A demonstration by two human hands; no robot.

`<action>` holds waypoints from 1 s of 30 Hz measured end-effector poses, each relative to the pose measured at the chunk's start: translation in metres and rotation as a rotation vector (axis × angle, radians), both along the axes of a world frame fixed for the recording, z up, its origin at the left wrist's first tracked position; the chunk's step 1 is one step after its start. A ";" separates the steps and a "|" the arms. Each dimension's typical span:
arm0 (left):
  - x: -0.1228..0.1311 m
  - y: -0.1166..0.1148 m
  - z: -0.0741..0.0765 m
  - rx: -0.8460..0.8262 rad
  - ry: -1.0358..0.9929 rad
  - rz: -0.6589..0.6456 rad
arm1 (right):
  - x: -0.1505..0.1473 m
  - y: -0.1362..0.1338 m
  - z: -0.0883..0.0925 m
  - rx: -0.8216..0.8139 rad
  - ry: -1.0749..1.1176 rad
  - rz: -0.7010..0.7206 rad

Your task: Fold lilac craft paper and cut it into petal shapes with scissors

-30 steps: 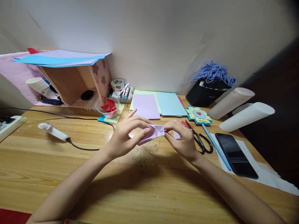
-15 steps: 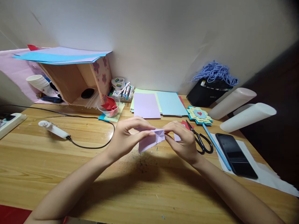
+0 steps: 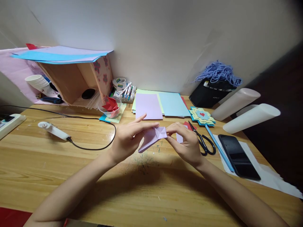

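Note:
A small folded piece of lilac paper (image 3: 151, 138), with crease lines near its right end, is held above the wooden table. My right hand (image 3: 186, 142) pinches its right end between thumb and forefinger. Against its left and upper edge lies my left hand (image 3: 129, 135), fingers curled behind the paper and one finger raised; its thumb is partly hidden. Beyond my right hand are black-handled scissors (image 3: 205, 143) and small lilac (image 3: 180, 136) and red paper pieces, partly covered by that hand.
Paper sheets (image 3: 149, 105) lie at the back centre. A clear cup (image 3: 110, 110) holds red folded paper. At left are a white glue gun (image 3: 54, 130) with a black cord and an open box (image 3: 71, 78). A phone (image 3: 239, 157) and white rolls (image 3: 252, 118) are at right.
My left thumb has come off the front face of the lilac paper, and a left finger has lifted. The paper has tilted slightly; my right hand keeps its pinch.

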State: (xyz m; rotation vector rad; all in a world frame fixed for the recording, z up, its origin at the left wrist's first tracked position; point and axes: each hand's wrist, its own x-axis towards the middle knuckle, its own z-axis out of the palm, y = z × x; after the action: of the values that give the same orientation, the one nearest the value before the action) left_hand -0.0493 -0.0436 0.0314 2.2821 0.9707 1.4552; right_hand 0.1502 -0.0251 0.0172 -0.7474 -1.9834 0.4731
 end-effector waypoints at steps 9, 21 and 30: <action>0.002 -0.002 -0.004 0.094 -0.021 0.194 | 0.001 0.000 -0.001 -0.042 0.018 -0.003; -0.001 -0.003 0.013 -0.224 0.155 0.119 | 0.002 0.002 -0.003 -0.119 0.030 -0.112; 0.007 -0.011 0.015 -0.296 0.038 0.114 | -0.003 0.000 -0.004 -0.107 0.122 -0.068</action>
State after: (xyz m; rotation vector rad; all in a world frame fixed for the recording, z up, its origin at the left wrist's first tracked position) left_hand -0.0423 -0.0541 0.0469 2.0763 1.2536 1.2174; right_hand 0.1471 -0.0256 0.0135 -0.8302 -1.8252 0.5737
